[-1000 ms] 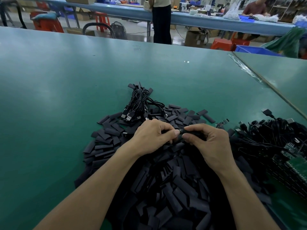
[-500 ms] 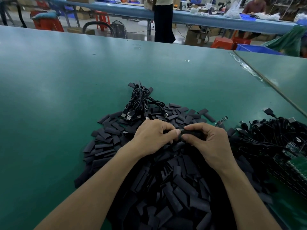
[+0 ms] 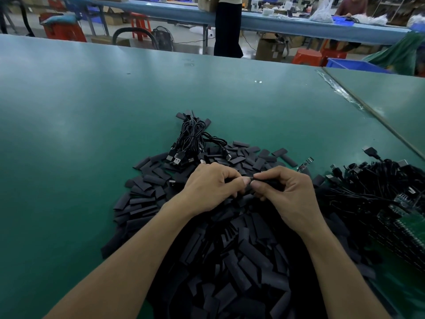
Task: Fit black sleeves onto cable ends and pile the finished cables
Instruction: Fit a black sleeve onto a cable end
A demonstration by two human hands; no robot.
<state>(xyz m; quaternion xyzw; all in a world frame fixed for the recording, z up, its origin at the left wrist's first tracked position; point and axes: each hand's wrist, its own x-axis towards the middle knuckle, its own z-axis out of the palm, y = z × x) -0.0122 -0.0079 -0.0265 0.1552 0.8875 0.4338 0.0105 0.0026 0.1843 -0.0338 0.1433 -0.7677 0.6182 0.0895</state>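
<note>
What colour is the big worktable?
The worktable is plain dark green, seen in the head view.

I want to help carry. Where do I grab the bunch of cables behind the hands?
I'd grip the cable bunch round its narrow middle, from above: cords gather tight there, while the plugs fan out loose at the near end.

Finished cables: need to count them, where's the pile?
Head view, centre: the finished cables lie just beyond the left hand, at the loose sleeves' far edge.

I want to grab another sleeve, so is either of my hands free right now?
No, the left hand and the right hand both pinch the same black sleeve between their fingertips.
</note>
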